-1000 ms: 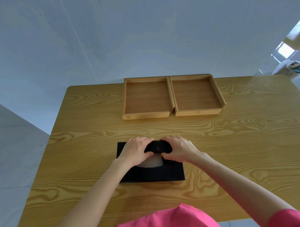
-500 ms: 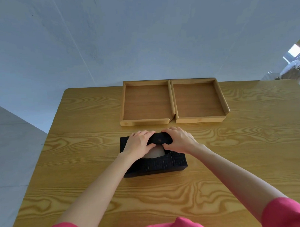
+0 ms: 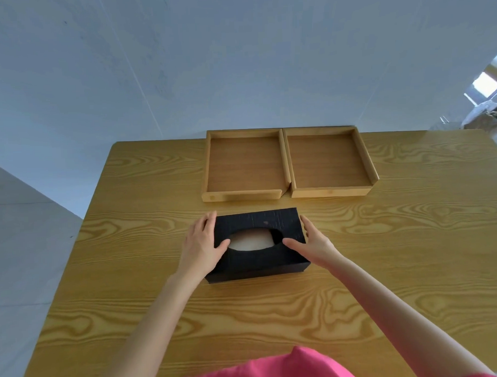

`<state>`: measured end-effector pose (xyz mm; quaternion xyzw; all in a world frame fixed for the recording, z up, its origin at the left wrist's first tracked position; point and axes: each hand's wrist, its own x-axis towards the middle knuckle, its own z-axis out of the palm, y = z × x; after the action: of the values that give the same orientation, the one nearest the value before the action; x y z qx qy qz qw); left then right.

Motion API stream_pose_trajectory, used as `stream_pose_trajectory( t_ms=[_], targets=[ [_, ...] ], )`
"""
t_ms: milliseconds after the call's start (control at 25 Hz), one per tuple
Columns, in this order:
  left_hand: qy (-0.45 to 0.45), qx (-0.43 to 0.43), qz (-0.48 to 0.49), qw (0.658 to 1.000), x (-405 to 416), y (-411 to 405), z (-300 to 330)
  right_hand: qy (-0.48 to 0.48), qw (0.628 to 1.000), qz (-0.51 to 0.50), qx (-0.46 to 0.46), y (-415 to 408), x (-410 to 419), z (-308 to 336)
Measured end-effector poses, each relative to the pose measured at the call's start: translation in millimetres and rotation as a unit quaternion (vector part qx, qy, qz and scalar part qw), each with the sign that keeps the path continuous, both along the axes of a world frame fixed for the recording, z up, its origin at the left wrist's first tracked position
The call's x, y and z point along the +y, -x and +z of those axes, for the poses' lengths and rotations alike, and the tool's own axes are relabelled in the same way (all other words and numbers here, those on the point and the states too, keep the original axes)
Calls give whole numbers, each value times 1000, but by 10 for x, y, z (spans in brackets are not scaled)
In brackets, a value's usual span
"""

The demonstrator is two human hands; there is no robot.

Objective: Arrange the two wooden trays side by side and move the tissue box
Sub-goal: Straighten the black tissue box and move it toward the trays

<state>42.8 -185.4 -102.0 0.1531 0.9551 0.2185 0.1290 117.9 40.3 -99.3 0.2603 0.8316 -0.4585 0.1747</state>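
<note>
Two shallow wooden trays stand side by side at the table's far edge, their inner walls touching: the left tray (image 3: 242, 195) and the right tray (image 3: 330, 191). Both hold nothing. A black tissue box (image 3: 259, 221) with an oval top opening showing pale tissue sits just in front of them, apart from the trays. My left hand (image 3: 201, 243) clasps its left end, thumb on top by the opening. At the right end, my right hand (image 3: 311, 239) does the same.
The wooden table (image 3: 412, 239) runs wide to the right and front of the box. Its left edge drops to a pale floor (image 3: 23, 224). A white wall rises behind the trays. My pink sleeve shows at the bottom.
The box has slid away from me toward the trays. Both hands have moved from the middle of its top out to its two ends.
</note>
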Motion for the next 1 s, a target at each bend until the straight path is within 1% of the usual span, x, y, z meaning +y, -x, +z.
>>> stream_pose_trajectory(
  t_ms=[120,200,320,440,560,760,1000],
  targets=[
    [-23,-26,69,997,-109,-147,-27,40,999,-30,-22,-86,-66,-39],
    [-75,-79,116,987,-136,-218,-53,59,997,-53,-26,-102,-110,-31],
    [-185,-193,183,946,-166,-295,-101,77,993,-79,-31,-120,-151,-17],
    [-243,-237,212,917,-178,-357,-124,83,991,-95,-35,-128,-173,9],
    [-247,-247,231,908,-195,-356,-150,100,989,-104,-33,-138,-212,31],
    [-248,-234,262,903,-274,-362,-131,117,987,-103,-30,-103,-333,81],
    [-267,-219,266,900,-559,-63,9,119,990,-76,8,160,-552,274]
  ],
)
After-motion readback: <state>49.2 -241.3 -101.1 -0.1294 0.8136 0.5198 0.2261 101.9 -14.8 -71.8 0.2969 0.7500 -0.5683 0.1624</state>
